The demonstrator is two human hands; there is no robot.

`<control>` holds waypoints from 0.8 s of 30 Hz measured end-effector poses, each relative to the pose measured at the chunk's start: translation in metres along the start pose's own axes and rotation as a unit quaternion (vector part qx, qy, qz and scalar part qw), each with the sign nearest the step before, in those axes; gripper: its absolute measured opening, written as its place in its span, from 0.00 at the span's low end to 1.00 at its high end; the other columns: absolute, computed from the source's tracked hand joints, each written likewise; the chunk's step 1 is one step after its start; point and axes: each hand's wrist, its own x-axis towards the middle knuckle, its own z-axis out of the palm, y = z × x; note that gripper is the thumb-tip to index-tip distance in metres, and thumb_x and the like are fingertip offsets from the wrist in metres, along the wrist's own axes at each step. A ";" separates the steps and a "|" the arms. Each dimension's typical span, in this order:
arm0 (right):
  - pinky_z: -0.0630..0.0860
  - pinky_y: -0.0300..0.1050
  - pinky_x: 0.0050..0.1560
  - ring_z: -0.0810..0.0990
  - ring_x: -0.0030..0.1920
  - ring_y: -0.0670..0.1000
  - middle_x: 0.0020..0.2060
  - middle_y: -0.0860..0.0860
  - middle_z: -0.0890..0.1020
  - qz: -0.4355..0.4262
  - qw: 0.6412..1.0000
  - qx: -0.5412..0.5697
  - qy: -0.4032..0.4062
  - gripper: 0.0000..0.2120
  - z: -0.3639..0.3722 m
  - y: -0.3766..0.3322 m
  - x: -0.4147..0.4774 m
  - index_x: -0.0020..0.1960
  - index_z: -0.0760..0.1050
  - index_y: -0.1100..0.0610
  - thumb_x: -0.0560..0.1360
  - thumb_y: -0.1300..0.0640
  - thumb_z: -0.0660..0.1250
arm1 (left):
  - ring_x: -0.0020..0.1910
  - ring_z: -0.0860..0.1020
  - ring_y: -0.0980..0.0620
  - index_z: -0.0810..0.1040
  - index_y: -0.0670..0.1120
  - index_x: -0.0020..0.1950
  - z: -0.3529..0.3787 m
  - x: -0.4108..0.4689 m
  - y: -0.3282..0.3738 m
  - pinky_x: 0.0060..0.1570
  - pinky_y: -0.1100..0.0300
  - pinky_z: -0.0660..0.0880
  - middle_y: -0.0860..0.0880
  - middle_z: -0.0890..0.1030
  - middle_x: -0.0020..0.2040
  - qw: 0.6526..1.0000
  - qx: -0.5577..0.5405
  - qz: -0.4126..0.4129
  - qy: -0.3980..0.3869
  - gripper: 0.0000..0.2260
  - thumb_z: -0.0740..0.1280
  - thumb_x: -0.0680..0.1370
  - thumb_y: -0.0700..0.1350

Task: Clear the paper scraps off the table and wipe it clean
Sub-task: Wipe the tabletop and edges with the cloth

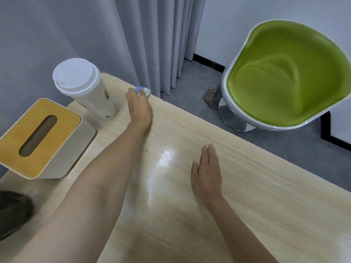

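**Scraps are way over at the far edge**

The tissue box (40, 138) sits far left on the table (266, 196), with a lidded paper cup (85, 88) just beside it. Next over, the left hand (139, 109) is stretched to the far edge, thumb and fingers closed round the blue-and-white paper scraps (142, 91). The right hand (207, 173) lies flat on the wood, fingers straight and together. A green chair (288, 73) stands off right on the floor.

Office-like lounge corner: wood-grain table (247, 186), lidded paper cup (85, 88), tissue box (41, 139), green shell chair (284, 73), grey curtains (152, 35).
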 end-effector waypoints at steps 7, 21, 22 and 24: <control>0.37 0.45 0.75 0.39 0.77 0.55 0.76 0.61 0.43 0.133 0.991 0.016 0.013 0.31 -0.002 0.015 -0.017 0.76 0.43 0.66 0.81 0.53 0.52 | 0.40 0.70 0.56 0.69 0.54 0.41 0.051 -0.144 0.029 0.43 0.57 0.66 0.54 0.70 0.43 0.947 -0.017 0.172 -0.270 0.08 0.61 0.80 0.49; 0.39 0.47 0.76 0.40 0.77 0.53 0.77 0.58 0.43 0.080 0.997 0.022 0.001 0.27 0.012 -0.007 -0.058 0.76 0.41 0.64 0.82 0.55 0.46 | 0.53 0.68 0.43 0.77 0.41 0.59 -0.053 -0.059 -0.072 0.55 0.50 0.67 0.39 0.71 0.55 0.984 0.137 0.102 -0.043 0.18 0.60 0.74 0.28; 0.38 0.46 0.76 0.40 0.77 0.52 0.77 0.57 0.43 0.081 0.996 0.025 0.002 0.27 0.013 -0.005 -0.061 0.76 0.41 0.64 0.82 0.55 0.46 | 0.52 0.67 0.44 0.77 0.40 0.60 -0.048 -0.073 -0.071 0.51 0.53 0.65 0.39 0.71 0.53 0.986 0.123 0.108 -0.045 0.18 0.61 0.73 0.28; 0.39 0.47 0.76 0.41 0.77 0.52 0.77 0.57 0.43 0.088 0.996 0.026 0.004 0.27 0.013 0.000 -0.068 0.76 0.41 0.64 0.82 0.55 0.46 | 0.48 0.65 0.51 0.79 0.41 0.59 -0.035 -0.108 -0.067 0.46 0.59 0.61 0.44 0.69 0.47 0.986 0.079 0.130 -0.072 0.15 0.63 0.75 0.31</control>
